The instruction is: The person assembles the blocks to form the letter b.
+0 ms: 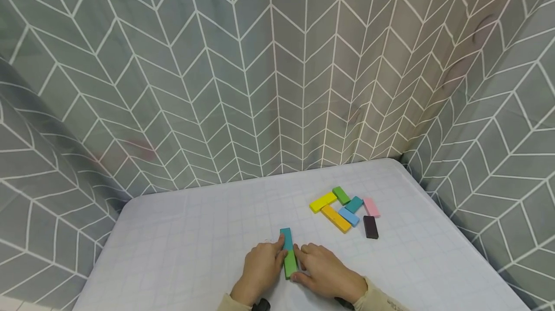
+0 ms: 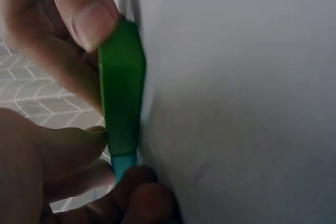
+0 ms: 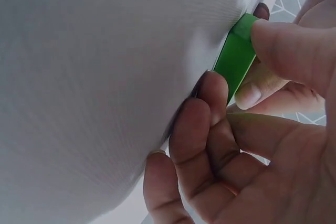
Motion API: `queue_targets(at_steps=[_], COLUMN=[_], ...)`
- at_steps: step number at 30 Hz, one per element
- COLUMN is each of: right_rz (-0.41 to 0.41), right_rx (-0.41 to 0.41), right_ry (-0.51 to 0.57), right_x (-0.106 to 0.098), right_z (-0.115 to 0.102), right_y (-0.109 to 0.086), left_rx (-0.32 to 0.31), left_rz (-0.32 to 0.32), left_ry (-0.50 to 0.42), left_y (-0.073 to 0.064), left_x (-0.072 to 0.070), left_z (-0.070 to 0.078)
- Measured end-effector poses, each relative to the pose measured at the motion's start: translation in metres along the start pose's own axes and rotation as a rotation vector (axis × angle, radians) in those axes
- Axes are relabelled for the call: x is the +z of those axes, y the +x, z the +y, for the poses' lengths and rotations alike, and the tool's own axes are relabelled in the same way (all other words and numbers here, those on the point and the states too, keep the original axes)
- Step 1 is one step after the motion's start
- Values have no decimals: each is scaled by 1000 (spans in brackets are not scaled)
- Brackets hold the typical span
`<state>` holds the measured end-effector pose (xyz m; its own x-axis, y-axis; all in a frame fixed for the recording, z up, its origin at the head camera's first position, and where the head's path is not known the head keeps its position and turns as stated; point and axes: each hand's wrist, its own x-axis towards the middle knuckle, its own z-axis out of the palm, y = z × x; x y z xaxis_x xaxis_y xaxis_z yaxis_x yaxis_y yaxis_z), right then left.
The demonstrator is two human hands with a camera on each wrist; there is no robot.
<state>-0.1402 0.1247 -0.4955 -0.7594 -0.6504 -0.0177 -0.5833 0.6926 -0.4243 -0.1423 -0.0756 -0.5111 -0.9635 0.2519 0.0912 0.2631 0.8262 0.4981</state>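
Two rectangular blocks stand end to end near the front of the table, a teal block (image 1: 286, 232) beyond a bright green block (image 1: 291, 268). From the left, my left hand (image 1: 260, 265) has its index fingertip against the teal block and its thumb close to the joint. My right hand (image 1: 325, 272) holds the green block from the right, thumb at its near end and index finger along its side. In the left wrist view, fingers partly hide the teal block (image 2: 122, 164) below the green block (image 2: 122, 93). The right wrist view shows the right thumb on the green block's (image 3: 236, 59) end.
To the right and farther back lie a yellow block (image 1: 323, 202), an orange block (image 1: 336, 219), a light blue block (image 1: 349, 216), a second teal block (image 1: 354, 204), a darker green block (image 1: 341, 195), a pink block (image 1: 371, 207) and a dark brown block (image 1: 370, 227). Patterned curtains (image 1: 286, 70) surround the white-covered table (image 1: 173, 243).
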Motion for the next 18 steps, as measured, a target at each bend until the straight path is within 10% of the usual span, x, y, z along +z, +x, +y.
queue_targets(at_steps=[11, 18], right_rz=[-37, 207], right_rx=[11, 116], right_ry=[113, 73], right_x=[-13, -45], right_z=[9, 57], right_y=[1, 0], left_rx=[43, 20], left_rz=[-80, -68], left_ry=[-58, -6], left_y=[-4, -7], left_x=[-3, -6], left_z=[2, 6])
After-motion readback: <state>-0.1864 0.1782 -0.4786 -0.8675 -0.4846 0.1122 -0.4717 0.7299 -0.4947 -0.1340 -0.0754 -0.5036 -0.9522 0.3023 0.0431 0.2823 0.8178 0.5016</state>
